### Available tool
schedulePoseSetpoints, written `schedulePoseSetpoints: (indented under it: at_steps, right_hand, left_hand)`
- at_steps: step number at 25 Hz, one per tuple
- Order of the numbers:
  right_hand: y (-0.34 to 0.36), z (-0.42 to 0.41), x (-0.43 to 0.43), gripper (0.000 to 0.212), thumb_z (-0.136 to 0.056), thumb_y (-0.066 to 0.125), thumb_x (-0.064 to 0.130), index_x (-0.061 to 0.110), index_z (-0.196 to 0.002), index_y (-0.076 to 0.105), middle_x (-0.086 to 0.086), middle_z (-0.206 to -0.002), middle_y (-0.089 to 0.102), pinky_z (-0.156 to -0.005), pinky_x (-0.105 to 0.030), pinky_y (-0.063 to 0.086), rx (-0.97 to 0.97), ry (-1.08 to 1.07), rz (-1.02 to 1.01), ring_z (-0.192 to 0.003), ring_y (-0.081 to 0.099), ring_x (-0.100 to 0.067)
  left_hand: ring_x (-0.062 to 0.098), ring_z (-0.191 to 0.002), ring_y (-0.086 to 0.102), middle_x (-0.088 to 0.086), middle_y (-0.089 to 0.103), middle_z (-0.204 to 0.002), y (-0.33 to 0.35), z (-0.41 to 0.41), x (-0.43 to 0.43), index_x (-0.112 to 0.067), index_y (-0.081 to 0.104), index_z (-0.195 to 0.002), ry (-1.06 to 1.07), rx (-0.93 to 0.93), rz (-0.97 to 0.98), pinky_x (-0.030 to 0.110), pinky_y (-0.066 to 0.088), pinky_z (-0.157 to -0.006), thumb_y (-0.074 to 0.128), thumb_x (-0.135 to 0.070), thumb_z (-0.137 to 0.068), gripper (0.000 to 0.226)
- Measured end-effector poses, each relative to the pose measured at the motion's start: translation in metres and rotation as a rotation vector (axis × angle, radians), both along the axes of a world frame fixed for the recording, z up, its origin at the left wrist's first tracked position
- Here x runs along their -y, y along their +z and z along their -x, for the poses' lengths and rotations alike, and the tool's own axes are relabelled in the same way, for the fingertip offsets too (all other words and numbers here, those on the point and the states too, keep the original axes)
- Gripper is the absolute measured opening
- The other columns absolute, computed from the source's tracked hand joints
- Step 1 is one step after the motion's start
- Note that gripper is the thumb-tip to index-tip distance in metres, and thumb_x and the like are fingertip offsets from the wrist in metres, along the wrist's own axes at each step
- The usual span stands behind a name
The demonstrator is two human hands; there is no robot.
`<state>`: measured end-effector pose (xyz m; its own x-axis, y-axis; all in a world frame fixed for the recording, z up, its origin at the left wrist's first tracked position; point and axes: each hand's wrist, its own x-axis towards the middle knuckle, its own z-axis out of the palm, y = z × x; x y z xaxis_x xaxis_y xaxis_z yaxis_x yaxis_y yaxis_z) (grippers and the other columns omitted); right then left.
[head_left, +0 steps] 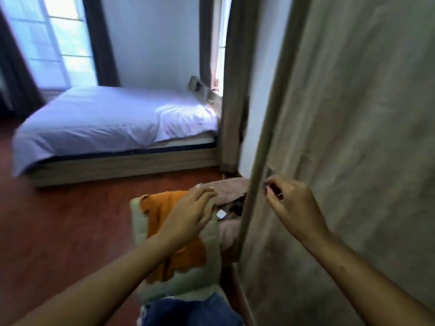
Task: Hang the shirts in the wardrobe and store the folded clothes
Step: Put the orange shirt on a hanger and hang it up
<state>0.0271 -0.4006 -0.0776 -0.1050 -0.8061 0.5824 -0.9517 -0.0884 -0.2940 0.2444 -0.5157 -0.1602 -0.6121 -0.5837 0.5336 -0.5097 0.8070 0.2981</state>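
Clothes (207, 276) lie in a pile just left of the wardrobe door (353, 137), low beside its edge: an orange garment (162, 208) on a pale green cloth (137, 220), with blue denim (188, 311) nearer to the person. I judge them soft, light and limp, so a stack is best lifted from below with flat palms, or it will unfold. The left hand (190, 212) is stretched over the orange garment, fingers nearly straight and close together, holding nothing; whether it touches the garment I cannot tell. The right hand (292, 203) reaches to the door's edge, fingers curled, seemingly pinching the small dark handle (270, 172).
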Motion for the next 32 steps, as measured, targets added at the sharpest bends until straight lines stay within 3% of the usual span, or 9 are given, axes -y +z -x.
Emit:
schedulePoseSetpoints:
  at_steps: [3, 7, 11, 14, 16, 20, 24, 28, 32]
  right_hand:
    - [-0.062, -0.049, 0.09, 0.01, -0.086, 0.059, 0.017, 0.016, -0.092, 0.066, -0.003, -0.091, 0.071, -0.077, -0.031, 0.053, 0.113, 0.083, -0.176, -0.08, 0.062, -0.011]
    - [-0.124, -0.096, 0.167, 0.026, -0.085, 0.063, 0.017, 0.004, -0.108, 0.063, -0.01, -0.106, 0.067, -0.085, -0.034, 0.053, 0.431, 0.022, -0.453, -0.096, 0.064, -0.022]
    - [-0.169, -0.107, 0.218, 0.042, -0.082, 0.067, 0.021, 0.009, -0.118, 0.049, -0.006, -0.116, 0.055, -0.079, -0.042, 0.058, 0.704, -0.08, -0.563, -0.099, 0.063, -0.028]
    - [-0.184, -0.112, 0.234, 0.019, -0.084, 0.065, 0.024, 0.011, -0.091, 0.053, -0.012, -0.095, 0.063, -0.074, -0.043, 0.058, 0.852, -0.134, -0.575, -0.085, 0.066, -0.028]
    - [-0.178, -0.118, 0.232, 0.019, -0.09, 0.057, 0.02, 0.013, -0.073, 0.052, -0.008, -0.078, 0.059, -0.07, -0.035, 0.051, 0.832, -0.083, -0.579, -0.077, 0.059, -0.024]
    - [-0.142, -0.132, 0.198, 0.015, -0.094, 0.048, 0.017, 0.009, -0.082, 0.054, 0.0, -0.073, 0.048, -0.065, -0.015, 0.038, 0.969, 0.21, -0.471, -0.071, 0.046, -0.011]
    - [-0.11, -0.116, 0.14, 0.022, -0.088, 0.049, 0.025, 0.01, -0.096, 0.064, -0.008, -0.091, 0.064, -0.08, -0.038, 0.048, 1.312, 0.345, -0.435, -0.085, 0.059, -0.023]
    - [-0.079, -0.074, 0.094, 0.015, -0.078, 0.057, 0.029, 0.016, -0.082, 0.063, 0.005, -0.07, 0.067, -0.059, -0.024, 0.052, 1.502, 0.39, -0.39, -0.071, 0.063, -0.015]
    - [-0.064, -0.035, 0.035, 0.03, -0.039, 0.077, 0.034, 0.017, -0.06, 0.064, 0.0, -0.063, 0.057, -0.062, -0.026, 0.048, 1.602, 0.431, -0.345, -0.063, 0.055, -0.012]
  left_hand:
    - [0.024, -0.113, 0.051, 0.006, 0.058, -0.12, -0.041, -0.071, 0.068, -0.013, 0.059, -0.119, 0.327, 0.007, -0.197, 0.038, 0.044, -0.096, 0.042, -0.037, -0.087, 0.043]
    - [0.03, -0.119, 0.049, 0.012, 0.056, -0.128, -0.081, -0.113, 0.126, -0.008, 0.057, -0.124, 0.586, 0.07, -0.36, 0.043, 0.044, -0.098, 0.053, -0.023, -0.091, 0.037]
    - [0.026, -0.127, 0.047, 0.008, 0.052, -0.138, -0.108, -0.121, 0.14, -0.013, 0.051, -0.133, 0.553, 0.096, -0.422, 0.054, 0.036, -0.106, 0.053, -0.023, -0.092, 0.043]
    - [0.026, -0.13, 0.044, 0.008, 0.05, -0.14, -0.115, -0.12, 0.136, -0.014, 0.05, -0.135, 0.544, 0.072, -0.41, 0.055, 0.036, -0.107, 0.053, -0.021, -0.092, 0.044]
    - [0.025, -0.131, 0.043, 0.007, 0.049, -0.141, -0.116, -0.119, 0.136, -0.014, 0.05, -0.134, 0.538, 0.051, -0.391, 0.054, 0.035, -0.108, 0.053, -0.022, -0.092, 0.043]
    - [0.022, -0.115, 0.056, 0.008, 0.063, -0.12, -0.113, -0.115, 0.125, -0.012, 0.066, -0.113, 0.449, -0.254, -0.476, 0.035, 0.044, -0.099, 0.055, -0.01, -0.091, 0.025]
    - [0.025, -0.088, 0.064, 0.006, 0.066, -0.087, -0.106, -0.091, 0.104, -0.012, 0.065, -0.105, 0.502, -0.881, -1.138, 0.037, 0.05, -0.082, 0.046, -0.025, -0.097, 0.025]
    - [0.022, -0.084, 0.056, 0.012, 0.057, -0.093, -0.092, -0.064, 0.097, -0.004, 0.055, -0.123, 0.373, -0.967, -1.604, 0.033, 0.049, -0.074, 0.044, -0.062, -0.087, 0.069]
    - [0.029, -0.09, 0.065, 0.017, 0.064, -0.11, -0.067, -0.005, 0.052, -0.007, 0.058, -0.119, 0.056, -1.042, -1.94, 0.045, 0.06, -0.068, 0.052, -0.06, -0.082, 0.065]
